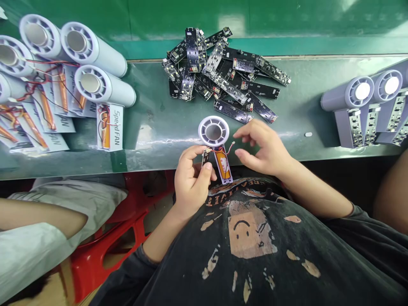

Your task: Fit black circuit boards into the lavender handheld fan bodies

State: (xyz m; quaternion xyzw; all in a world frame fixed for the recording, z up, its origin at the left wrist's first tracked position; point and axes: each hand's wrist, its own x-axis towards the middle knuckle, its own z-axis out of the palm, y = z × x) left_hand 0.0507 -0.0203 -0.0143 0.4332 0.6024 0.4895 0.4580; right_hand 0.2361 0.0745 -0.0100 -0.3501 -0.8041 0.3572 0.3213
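My left hand (194, 178) pinches a small black circuit board (206, 156) between thumb and fingers. Right beside it stands a pale lilac handheld fan (213, 131), its round end up and its open handle pointing toward me. Inside that handle lies an orange-wrapped battery (222, 163). Thin red and dark wires run from the fan, and a small white connector (233, 143) sticks out to the right. My right hand (264, 146) is close to this connector, thumb and fingers apart, with nothing visible between them.
Black circuit boards (236, 85) lie heaped on the green bench (149, 140). Several fans with exposed batteries (105, 85) stand at left; fans with boards fitted (360, 95) stand at right. A small white piece (308, 134) lies near the edge. People sit on both sides, by a red stool (105, 246).
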